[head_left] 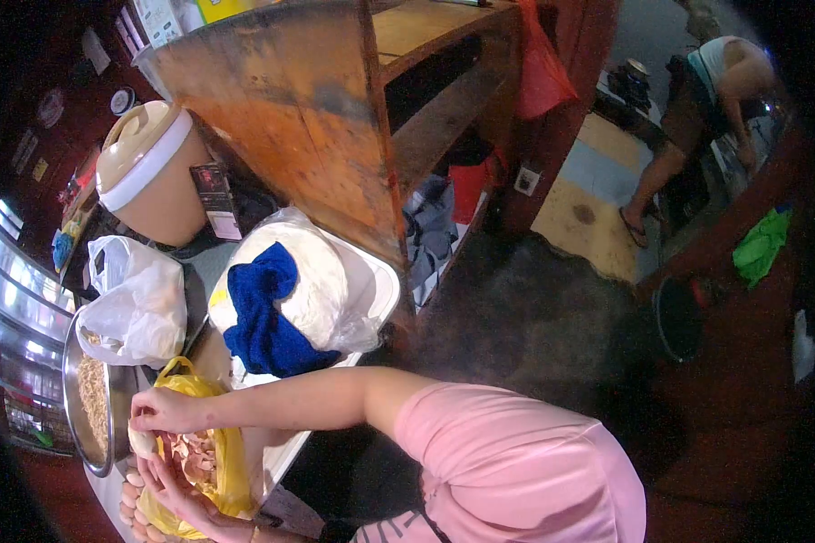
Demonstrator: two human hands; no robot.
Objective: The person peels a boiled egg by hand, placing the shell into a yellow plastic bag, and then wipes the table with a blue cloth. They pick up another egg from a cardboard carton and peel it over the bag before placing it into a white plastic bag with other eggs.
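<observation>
A pale egg [142, 442] sits between my two hands at the lower left, partly hidden by fingers. My right hand [170, 410] reaches in from above, its fingers closed at the egg's upper end. From below, my left hand [177, 491] curls its fingers round the lower side. Right beside them, a yellow plastic bag [235, 466] stands open with broken eggshell pieces [196, 457] inside. Several brown eggs [130, 498] lie by my left hand at the table edge. Beyond my hands is a metal bowl [118, 407] holding light brown crumbly stuff [91, 398].
A white plastic bag [136, 299] rests by the bowl. A dark blue cloth [267, 312] lies over a large plastic-wrapped white bundle [321, 281] on a white tray [385, 294]. Behind stand a beige lidded bucket [154, 199] and a wooden cabinet [281, 118]. Another person [729, 77] bends in the doorway.
</observation>
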